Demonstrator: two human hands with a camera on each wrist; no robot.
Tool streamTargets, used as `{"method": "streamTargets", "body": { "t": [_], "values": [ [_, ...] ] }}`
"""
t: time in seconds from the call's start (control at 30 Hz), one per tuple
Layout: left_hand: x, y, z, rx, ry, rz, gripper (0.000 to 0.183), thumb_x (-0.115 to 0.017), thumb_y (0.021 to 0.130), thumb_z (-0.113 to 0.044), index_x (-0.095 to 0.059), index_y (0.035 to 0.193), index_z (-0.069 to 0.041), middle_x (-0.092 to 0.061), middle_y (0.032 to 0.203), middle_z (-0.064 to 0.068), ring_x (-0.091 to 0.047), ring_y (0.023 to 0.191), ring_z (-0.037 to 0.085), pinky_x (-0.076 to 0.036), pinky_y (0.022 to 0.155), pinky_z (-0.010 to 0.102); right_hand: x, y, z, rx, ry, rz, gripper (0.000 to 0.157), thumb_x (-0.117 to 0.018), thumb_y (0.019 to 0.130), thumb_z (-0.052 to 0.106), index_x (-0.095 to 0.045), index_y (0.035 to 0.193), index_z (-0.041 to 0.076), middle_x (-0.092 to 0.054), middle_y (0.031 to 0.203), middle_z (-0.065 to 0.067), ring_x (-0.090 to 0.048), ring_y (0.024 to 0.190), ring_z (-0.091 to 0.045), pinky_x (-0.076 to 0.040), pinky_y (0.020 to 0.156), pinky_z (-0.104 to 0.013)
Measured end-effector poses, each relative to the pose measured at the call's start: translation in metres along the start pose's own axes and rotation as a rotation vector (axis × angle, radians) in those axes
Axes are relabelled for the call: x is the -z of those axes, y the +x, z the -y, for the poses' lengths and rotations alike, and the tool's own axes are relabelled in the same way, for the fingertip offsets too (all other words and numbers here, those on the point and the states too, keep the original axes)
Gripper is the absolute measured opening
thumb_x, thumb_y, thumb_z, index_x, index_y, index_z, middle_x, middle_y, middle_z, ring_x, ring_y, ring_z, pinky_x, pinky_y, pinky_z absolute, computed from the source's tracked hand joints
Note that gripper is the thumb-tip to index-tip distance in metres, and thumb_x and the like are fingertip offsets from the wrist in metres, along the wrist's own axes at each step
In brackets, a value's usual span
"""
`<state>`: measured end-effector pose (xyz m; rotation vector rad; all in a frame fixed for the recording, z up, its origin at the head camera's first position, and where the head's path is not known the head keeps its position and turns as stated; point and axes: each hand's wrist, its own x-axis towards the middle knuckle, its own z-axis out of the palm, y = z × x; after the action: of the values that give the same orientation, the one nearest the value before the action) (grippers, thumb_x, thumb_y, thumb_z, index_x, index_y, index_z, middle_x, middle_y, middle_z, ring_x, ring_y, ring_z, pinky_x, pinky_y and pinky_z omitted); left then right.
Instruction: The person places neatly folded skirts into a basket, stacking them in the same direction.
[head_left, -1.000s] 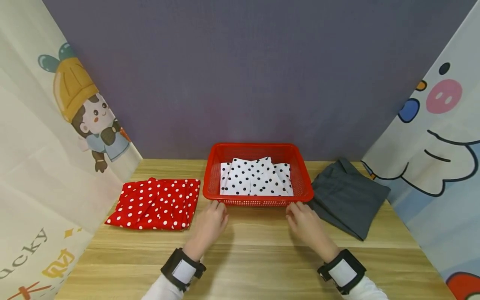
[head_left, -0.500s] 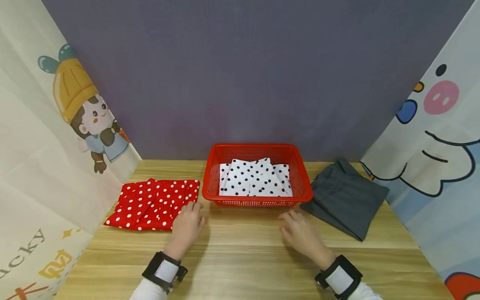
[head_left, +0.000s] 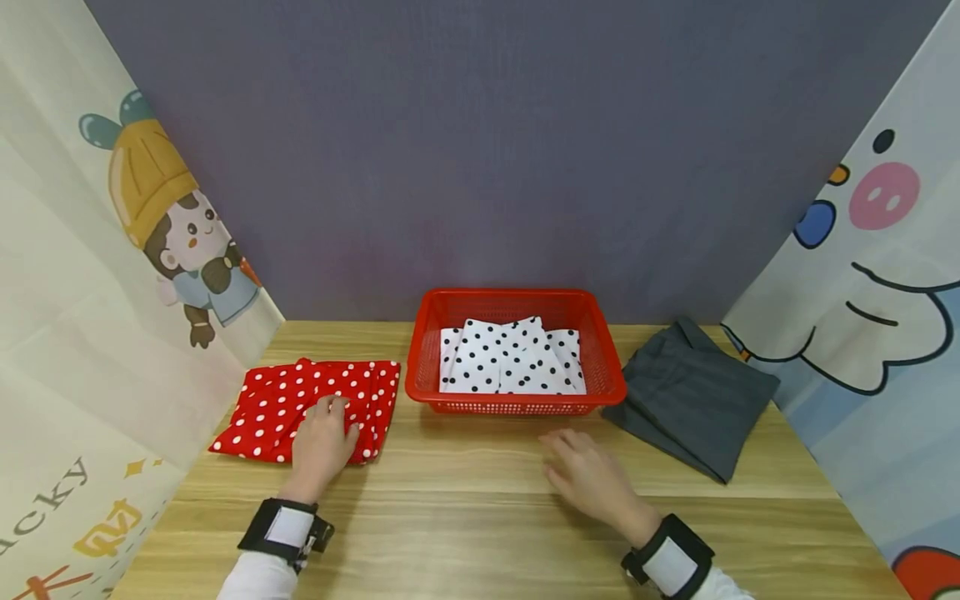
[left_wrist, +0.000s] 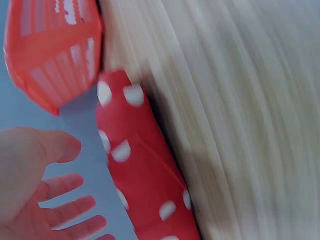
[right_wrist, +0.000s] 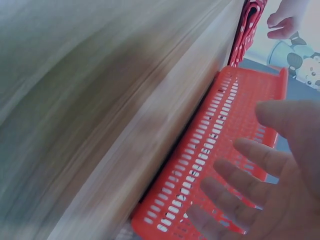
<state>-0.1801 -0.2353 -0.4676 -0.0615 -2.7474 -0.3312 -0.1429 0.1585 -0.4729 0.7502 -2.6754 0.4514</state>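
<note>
A folded red cloth with white dots (head_left: 300,392) lies on the left of the table. My left hand (head_left: 322,437) is over its front part; in the left wrist view the fingers (left_wrist: 65,187) are spread and apart from the cloth, holding nothing. Before the basket's front side, my right hand (head_left: 588,479) hovers over the table with relaxed fingers and holds nothing. The red plastic basket (head_left: 513,402) stands at the back middle, with a folded white cloth with black dots (head_left: 510,358) inside. To the right lies a folded dark grey cloth (head_left: 693,400).
The wooden table (head_left: 465,533) ends at a grey-purple wall panel (head_left: 487,167) behind the basket. Printed curtains hang at both sides, the left curtain (head_left: 90,333) near the red cloth and the right curtain (head_left: 885,417) near the grey one. Each wrist wears a black strap.
My left hand has moved left from the basket's front edge to over the red dotted cloth. My right hand has drawn back from the basket, slightly left and toward me.
</note>
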Motion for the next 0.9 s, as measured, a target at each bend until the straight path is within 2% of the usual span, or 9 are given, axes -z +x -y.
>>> {"method": "streamTargets", "body": {
  "t": [0.17,0.37,0.63,0.9],
  "values": [
    [0.003,0.006,0.021,0.035,0.028,0.032,0.057,-0.074,0.073,-0.014,-0.048,0.117,0.011,-0.049,0.113,0.032,-0.05,0.099,0.048,-0.045,0.079,0.057,-0.002,0.001,0.007,0.013,-0.003,0.009,0.043,-0.072,0.075,0.026,-0.063,0.114,0.01,-0.062,0.11,-0.008,-0.06,0.096,-0.025,-0.051,0.077,-0.041],
    [0.008,0.016,0.043,0.136,0.056,0.146,0.064,-0.071,0.075,-0.017,-0.041,0.122,0.013,-0.042,0.119,0.036,-0.043,0.105,0.051,-0.041,0.084,0.06,-0.003,0.004,0.016,0.054,-0.011,0.01,0.045,-0.073,0.074,0.028,-0.063,0.114,0.01,-0.061,0.115,-0.008,-0.06,0.099,-0.025,-0.051,0.079,-0.041],
    [0.015,0.031,0.07,0.172,0.079,0.3,0.074,-0.071,0.076,-0.025,-0.032,0.127,0.013,-0.032,0.125,0.038,-0.033,0.112,0.054,-0.036,0.089,0.064,-0.001,0.006,0.026,0.105,0.047,0.137,0.052,-0.07,0.078,0.032,-0.056,0.125,0.013,-0.055,0.126,-0.007,-0.054,0.111,-0.024,-0.047,0.089,-0.043],
    [0.01,0.036,0.087,0.177,0.071,0.432,0.084,-0.069,0.077,-0.032,-0.027,0.136,0.009,-0.027,0.13,0.038,-0.027,0.117,0.054,-0.032,0.091,0.067,0.001,0.007,0.034,0.102,0.082,0.254,0.055,-0.067,0.081,0.035,-0.05,0.131,0.019,-0.049,0.134,-0.005,-0.049,0.118,-0.023,-0.042,0.094,-0.047]
  ]
}}
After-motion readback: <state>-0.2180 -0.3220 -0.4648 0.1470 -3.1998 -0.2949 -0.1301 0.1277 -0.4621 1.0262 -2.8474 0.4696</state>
